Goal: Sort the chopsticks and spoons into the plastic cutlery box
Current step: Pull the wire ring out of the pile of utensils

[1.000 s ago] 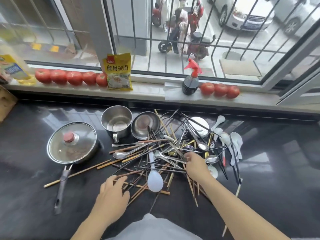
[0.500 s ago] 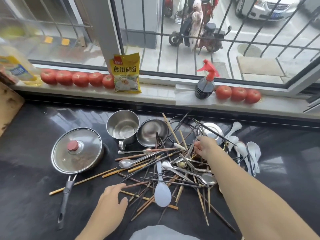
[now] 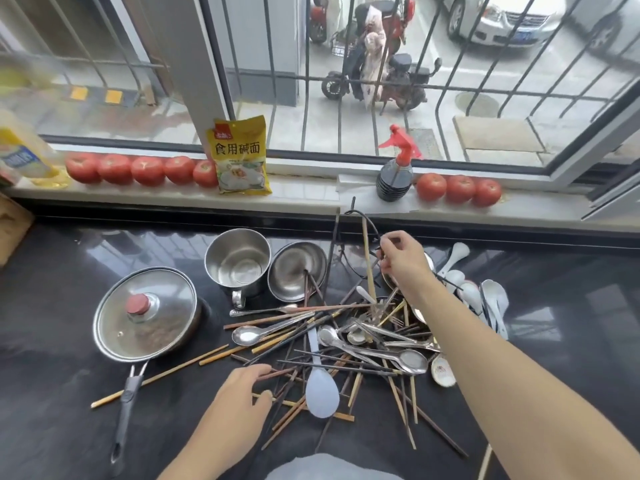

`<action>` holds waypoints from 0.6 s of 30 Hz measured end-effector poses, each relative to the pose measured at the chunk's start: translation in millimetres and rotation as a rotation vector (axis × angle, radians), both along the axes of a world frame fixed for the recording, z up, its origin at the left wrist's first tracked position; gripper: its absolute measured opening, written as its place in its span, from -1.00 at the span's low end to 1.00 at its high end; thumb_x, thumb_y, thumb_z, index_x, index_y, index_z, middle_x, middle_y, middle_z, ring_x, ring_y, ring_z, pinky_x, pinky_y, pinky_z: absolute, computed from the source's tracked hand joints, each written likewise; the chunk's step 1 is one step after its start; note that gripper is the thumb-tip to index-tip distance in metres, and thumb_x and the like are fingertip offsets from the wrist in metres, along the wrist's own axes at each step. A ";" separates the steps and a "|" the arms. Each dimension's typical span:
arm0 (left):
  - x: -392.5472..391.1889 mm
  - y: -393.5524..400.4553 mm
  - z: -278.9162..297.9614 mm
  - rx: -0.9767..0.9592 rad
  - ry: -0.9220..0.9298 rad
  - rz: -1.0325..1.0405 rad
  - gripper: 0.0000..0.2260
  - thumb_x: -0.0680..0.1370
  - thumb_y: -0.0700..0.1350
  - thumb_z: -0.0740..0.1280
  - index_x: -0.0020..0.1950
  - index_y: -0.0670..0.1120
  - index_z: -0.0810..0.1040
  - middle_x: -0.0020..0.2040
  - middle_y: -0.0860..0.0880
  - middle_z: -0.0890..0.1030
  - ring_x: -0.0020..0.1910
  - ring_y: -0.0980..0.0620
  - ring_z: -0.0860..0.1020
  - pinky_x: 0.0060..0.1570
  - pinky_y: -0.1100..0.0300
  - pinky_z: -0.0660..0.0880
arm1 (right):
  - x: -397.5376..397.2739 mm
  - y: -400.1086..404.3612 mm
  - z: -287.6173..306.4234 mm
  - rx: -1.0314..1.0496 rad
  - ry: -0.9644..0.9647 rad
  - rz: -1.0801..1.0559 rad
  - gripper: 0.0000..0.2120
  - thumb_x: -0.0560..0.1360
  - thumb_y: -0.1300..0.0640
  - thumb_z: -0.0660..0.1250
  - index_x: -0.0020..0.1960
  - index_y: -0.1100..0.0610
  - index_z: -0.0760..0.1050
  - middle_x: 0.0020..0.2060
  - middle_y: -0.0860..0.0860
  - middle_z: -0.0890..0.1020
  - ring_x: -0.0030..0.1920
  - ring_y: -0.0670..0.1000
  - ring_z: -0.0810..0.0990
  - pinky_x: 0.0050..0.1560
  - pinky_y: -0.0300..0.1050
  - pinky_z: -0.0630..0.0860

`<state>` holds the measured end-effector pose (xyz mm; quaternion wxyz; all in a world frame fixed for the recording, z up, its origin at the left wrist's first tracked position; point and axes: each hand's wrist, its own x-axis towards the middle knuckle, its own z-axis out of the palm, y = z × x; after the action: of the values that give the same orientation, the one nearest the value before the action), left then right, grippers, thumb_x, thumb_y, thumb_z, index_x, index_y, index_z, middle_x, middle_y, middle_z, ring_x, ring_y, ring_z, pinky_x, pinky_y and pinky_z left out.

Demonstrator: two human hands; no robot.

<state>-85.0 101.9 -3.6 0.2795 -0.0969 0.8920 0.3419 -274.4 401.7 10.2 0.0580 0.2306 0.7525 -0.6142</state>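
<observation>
The dark desk [image 3: 62, 341] carries a tangled pile of chopsticks [image 3: 277, 341] and spoons [image 3: 408, 360], too crossed over to count in full; the plastic cutlery box cannot be made out anywhere.

The right hand [image 3: 403, 261] is raised over the far side of the pile, fingers curled and pinching a thin black wire piece [image 3: 360, 216] that arches up toward the sill [image 3: 304, 197]; at least 2 chopsticks stand lifted and near upright beside it, 1 pale and 1 dark; whether the hand grips those too cannot be told.

The left hand [image 3: 235, 400] rests low at the near edge of the pile, fingers loosely bent, fingertips touching a brown chopstick without closing round it.

Among the pile lie 1 pale blue rice paddle [image 3: 320, 389], at least 3 metal spoons, and 1 patterned ceramic spoon [image 3: 443, 370] at the right edge; a cluster of white ceramic spoons [image 3: 485, 299] lies right of the forearm, their number unclear.

Left of the pile stand 1 steel mug [image 3: 239, 265] and 1 steel bowl [image 3: 298, 270], touching each other, 2 dark chopsticks leaning in the bowl; further left sits 1 pan with a glass lid [image 3: 147, 313].

On the sill sit 5 tomatoes [image 3: 147, 169] on the left, 1 yellow packet [image 3: 240, 157], 1 spray bottle [image 3: 394, 176], then 3 tomatoes [image 3: 459, 188] on the right; 1 yellow bottle [image 3: 20, 157] stands at the far left.
</observation>
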 end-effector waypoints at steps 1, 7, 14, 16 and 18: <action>1.4 0.2 1.3 -0.002 0.005 0.000 -0.66 0.68 -0.03 0.28 0.43 0.22 0.39 0.33 0.20 0.40 0.12 0.27 0.48 0.18 0.26 0.39 | 2.1 -0.2 5.8 0.065 0.044 0.044 -0.89 0.67 0.19 0.23 0.08 0.14 0.54 -0.23 0.07 0.57 -0.38 -0.06 0.46 -0.34 -0.20 0.47; 12.7 1.5 3.8 -0.010 0.003 0.035 -0.72 0.68 -0.05 0.29 0.33 0.25 0.43 0.26 0.18 0.45 0.08 0.25 0.47 0.17 0.30 0.38 | 34.5 1.9 28.1 0.321 0.291 0.232 -0.77 0.63 0.30 0.29 0.16 0.05 0.63 -0.17 -0.12 0.61 -0.22 -0.12 0.52 -0.15 -0.18 0.51; 14.0 11.8 16.3 0.055 0.012 -0.032 -0.74 0.69 -0.07 0.26 0.33 0.22 0.43 0.23 0.17 0.47 0.17 0.23 0.46 0.18 0.31 0.34 | 67.6 15.6 77.9 0.249 0.541 0.125 -0.61 0.59 0.40 0.31 0.06 -0.09 0.64 -0.02 0.01 0.65 -0.07 -0.08 0.61 0.04 -0.11 0.58; 12.3 16.0 25.7 0.079 0.026 -0.040 -0.75 0.68 -0.07 0.26 0.31 0.22 0.43 0.23 0.18 0.48 0.19 0.22 0.46 0.18 0.30 0.34 | 78.5 15.7 95.1 0.203 0.617 0.075 -0.59 0.59 0.41 0.30 0.08 -0.11 0.64 -0.04 -0.09 0.65 -0.09 -0.11 0.60 0.04 -0.20 0.56; 10.6 19.9 32.0 0.106 0.028 -0.040 -0.75 0.68 -0.06 0.26 0.29 0.25 0.42 0.25 0.19 0.50 0.21 0.21 0.48 0.18 0.28 0.35 | 88.8 14.3 111.6 0.160 0.667 0.043 -0.57 0.59 0.41 0.29 0.08 -0.11 0.64 -0.06 -0.18 0.64 -0.09 -0.11 0.59 0.03 -0.26 0.55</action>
<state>-74.4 121.8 28.4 0.2786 -0.0592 0.8782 0.3842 -185.6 416.0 121.8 -0.1967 0.0050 0.7805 -0.5934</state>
